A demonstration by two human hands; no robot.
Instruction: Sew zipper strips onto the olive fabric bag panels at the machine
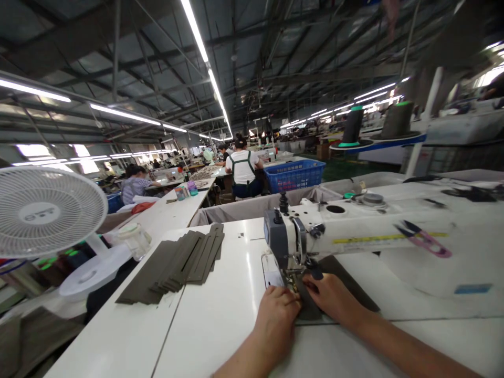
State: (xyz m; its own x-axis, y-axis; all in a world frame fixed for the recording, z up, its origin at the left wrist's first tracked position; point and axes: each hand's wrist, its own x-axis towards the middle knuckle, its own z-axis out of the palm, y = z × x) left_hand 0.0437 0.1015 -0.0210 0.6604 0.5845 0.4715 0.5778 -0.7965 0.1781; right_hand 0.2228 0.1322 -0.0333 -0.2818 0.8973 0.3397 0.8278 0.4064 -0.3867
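Note:
A dark olive-grey fabric piece lies under the head of a white sewing machine, on the white table. My left hand is closed at the fabric's left edge, just in front of the needle area; its fingertips are partly hidden. Right of the needle, my right hand rests on the same piece with curled fingers, thumb and forefinger pinched at the cloth. The presser foot is largely hidden behind the hands. Left of the machine sits a fanned stack of matching fabric pieces, some with slots.
Pink-handled thread snips lie on the machine arm. A white fan and a glass jar stand at left. Thread cones sit on a stand at right. Beyond are a blue crate and a seated person.

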